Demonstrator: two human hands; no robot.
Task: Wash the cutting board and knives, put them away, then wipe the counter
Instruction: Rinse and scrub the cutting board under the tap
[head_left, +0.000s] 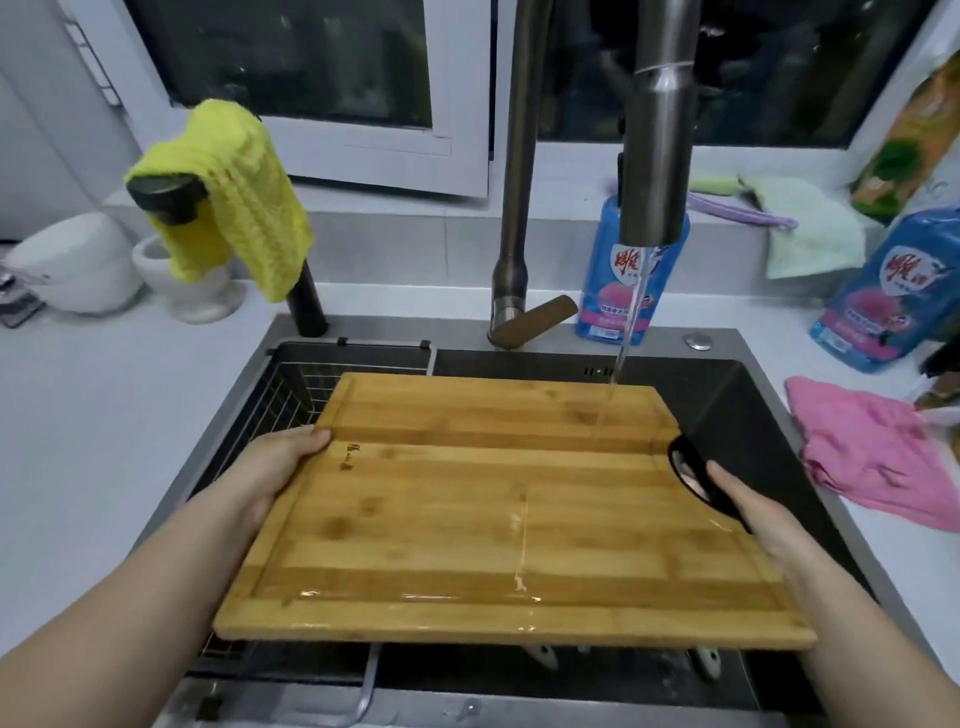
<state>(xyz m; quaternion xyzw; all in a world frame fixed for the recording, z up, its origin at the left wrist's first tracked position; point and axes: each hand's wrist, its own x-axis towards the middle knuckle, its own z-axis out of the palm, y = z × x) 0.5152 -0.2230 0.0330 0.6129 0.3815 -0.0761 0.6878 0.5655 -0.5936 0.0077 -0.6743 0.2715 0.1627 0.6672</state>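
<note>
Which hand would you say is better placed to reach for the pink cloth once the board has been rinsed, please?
Probably the right hand: it grips the cutting board at its handle hole on the side where the pink cloth lies. The left hand holds the opposite edge.

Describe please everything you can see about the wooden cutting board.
The cutting board is a rectangle of striped, bamboo-like wood with a groove near its edges and a dark handle cutout on its right side. It is held flat over the sink, with the left hand on its left edge and the right hand at the cutout. Water from the faucet hits its far right part, and the surface shines wet.
</note>
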